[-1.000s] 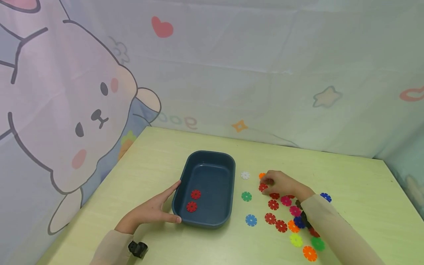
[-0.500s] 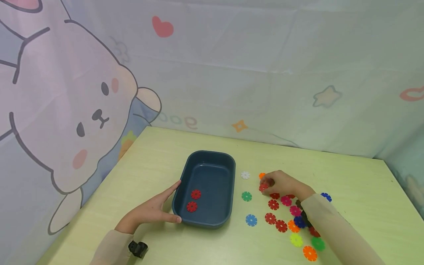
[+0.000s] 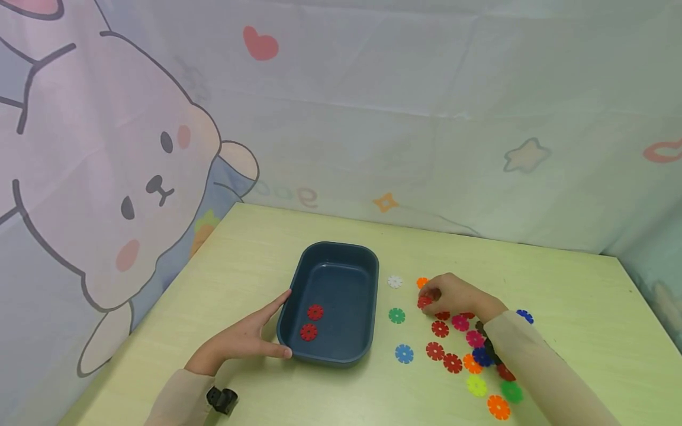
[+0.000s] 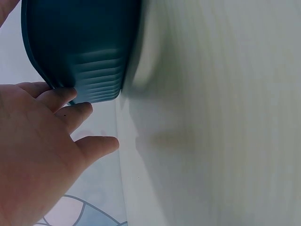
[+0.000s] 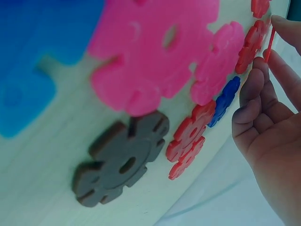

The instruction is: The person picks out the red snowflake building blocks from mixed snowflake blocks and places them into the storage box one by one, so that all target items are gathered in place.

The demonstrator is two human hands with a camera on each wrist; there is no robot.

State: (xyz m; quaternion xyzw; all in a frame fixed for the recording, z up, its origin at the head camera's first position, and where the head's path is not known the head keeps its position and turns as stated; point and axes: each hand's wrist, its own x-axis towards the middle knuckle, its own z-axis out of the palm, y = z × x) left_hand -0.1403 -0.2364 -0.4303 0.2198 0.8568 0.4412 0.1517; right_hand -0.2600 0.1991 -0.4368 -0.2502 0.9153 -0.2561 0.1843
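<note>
My right hand [image 3: 452,296] pinches a red interlocking disc [image 3: 424,302] between thumb and fingers, right of the box. In the right wrist view that disc [image 5: 270,45] stands edge-on, tilted up off the table. My left hand [image 3: 242,338] touches the dark blue box [image 3: 341,361] on its left side, thumb at the near left corner and fingers spread along the wall. The left wrist view shows these fingers [image 4: 74,115] mostly straight against the box. Two red discs [image 3: 315,312] lie flat inside it.
Loose discs lie right of the box: white [image 3: 394,281], green [image 3: 396,316], light blue [image 3: 404,354], and several red, pink, orange and other ones. My right forearm [image 3: 543,367] covers part of this group. A printed cloth [image 3: 373,118] hangs behind the table.
My right fingers have closed on the red disc and tipped it up slightly where it lay. The left hand and the box have stayed put.
</note>
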